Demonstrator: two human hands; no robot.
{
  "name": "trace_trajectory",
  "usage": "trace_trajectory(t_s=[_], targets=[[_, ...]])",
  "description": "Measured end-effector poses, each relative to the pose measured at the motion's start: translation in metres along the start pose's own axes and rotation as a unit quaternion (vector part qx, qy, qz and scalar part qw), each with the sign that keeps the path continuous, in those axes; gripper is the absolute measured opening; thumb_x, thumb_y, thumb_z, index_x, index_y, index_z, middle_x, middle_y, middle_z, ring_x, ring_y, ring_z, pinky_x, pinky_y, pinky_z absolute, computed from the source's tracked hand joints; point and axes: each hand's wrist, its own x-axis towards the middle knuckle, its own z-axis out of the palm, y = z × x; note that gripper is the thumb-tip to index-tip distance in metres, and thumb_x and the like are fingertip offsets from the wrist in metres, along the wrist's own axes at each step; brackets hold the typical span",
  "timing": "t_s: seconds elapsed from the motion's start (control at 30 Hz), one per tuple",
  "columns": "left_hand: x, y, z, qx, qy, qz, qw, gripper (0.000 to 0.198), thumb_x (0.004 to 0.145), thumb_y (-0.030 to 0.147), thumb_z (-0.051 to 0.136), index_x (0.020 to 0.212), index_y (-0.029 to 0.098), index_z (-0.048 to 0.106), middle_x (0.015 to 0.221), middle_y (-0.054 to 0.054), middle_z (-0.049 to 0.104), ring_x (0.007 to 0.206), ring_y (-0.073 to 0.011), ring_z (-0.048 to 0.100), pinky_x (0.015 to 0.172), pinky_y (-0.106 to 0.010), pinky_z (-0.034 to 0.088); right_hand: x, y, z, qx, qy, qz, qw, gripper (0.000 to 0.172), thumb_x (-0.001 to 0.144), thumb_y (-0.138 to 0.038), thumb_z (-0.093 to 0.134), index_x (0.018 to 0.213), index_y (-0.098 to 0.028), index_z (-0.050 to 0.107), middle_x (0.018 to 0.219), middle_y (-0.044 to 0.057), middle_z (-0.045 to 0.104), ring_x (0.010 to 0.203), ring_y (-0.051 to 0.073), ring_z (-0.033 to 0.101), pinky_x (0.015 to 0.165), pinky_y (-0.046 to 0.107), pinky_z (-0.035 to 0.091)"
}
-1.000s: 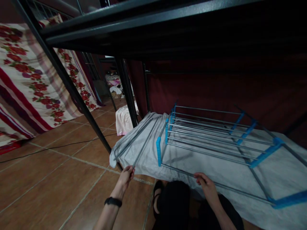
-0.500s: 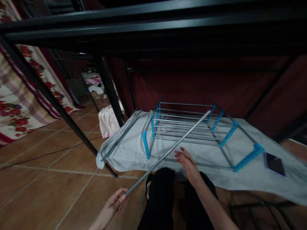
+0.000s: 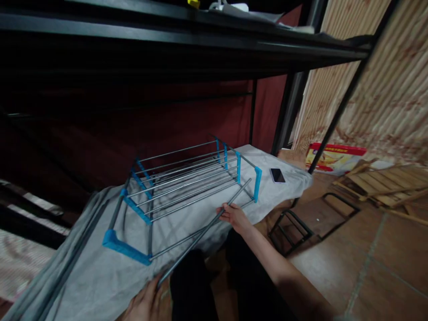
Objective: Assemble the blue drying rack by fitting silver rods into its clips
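A thin grey metal rod (image 3: pixel 190 248) slants up and to the right across the front of a rack (image 3: pixel 137 210) of metal bars with blue plastic joints. My left hand (image 3: pixel 145 303), partly cut off by the bottom edge, has its fingers closed round the rod's lower end. Higher up, the fingers of my right hand (image 3: pixel 234 217) are also closed on the rod. Its upper tip lies in front of the rack's right-hand blue joints, and I cannot tell whether it touches them. The rack stands on a grey cloth (image 3: pixel 90 276).
A phone (image 3: pixel 277 175) lies on the cloth to the right. A black shelf beam (image 3: pixel 133 33) crosses overhead. On the tiled floor at right are a black metal frame (image 3: pixel 294 227), a folded wooden slatted piece (image 3: pixel 388 183) and a red and yellow box (image 3: pixel 334 157).
My view has swung to the right. My right hand, open beside the rod before, now grips it. The left hand keeps hold of the lower end.
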Motion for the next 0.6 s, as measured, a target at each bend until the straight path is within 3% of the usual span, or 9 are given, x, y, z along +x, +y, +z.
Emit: trace_trajectory(t_s=[0.13,0.23,0.43,0.6], targets=[[0.043,0.073,0.012,0.043,0.029,0.091,0.994,0.043,0.093,0.041,0.037,0.125,0.022,0.058,0.117,-0.007,0.068,0.101,-0.0232,0.067,0.082,-0.035,0.056,0.003,-0.009,-0.005,0.006,0.002,-0.021,1.0,0.034,0.07,-0.041,0.078,0.083,-0.017,0.06,0.082,0.008,0.074,0.074,0.02,0.071,0.072,0.034,0.055],[0.068,0.104,0.017,0.047,0.033,0.129,0.99,0.04,0.096,0.037,0.035,0.124,0.02,0.058,0.111,-0.008,0.069,0.093,-0.022,0.067,0.079,-0.033,0.054,0.003,-0.018,-0.007,0.016,-0.011,-0.034,0.999,0.033,0.071,-0.041,0.077,0.085,-0.017,0.06,0.085,0.008,0.074,0.076,0.02,0.071,0.074,0.034,0.055],[0.082,0.108,0.017,0.048,0.032,0.155,0.986,0.038,0.097,0.03,0.033,0.125,0.019,0.057,0.103,-0.009,0.068,0.089,-0.0215,0.065,0.08,-0.033,0.05,0.004,-0.031,-0.011,0.025,-0.03,-0.026,0.999,0.029,0.073,-0.037,0.077,0.086,-0.016,0.062,0.084,0.007,0.074,0.077,0.02,0.07,0.076,0.036,0.055],[0.077,0.094,0.017,0.066,0.032,0.142,0.987,0.037,0.097,0.03,0.034,0.122,0.017,0.058,0.1,-0.009,0.068,0.09,-0.0216,0.065,0.08,-0.033,0.048,0.007,-0.014,-0.016,0.038,-0.052,0.001,0.998,0.024,0.075,-0.032,0.076,0.088,-0.015,0.065,0.087,0.008,0.074,0.074,0.018,0.07,0.077,0.036,0.057]])
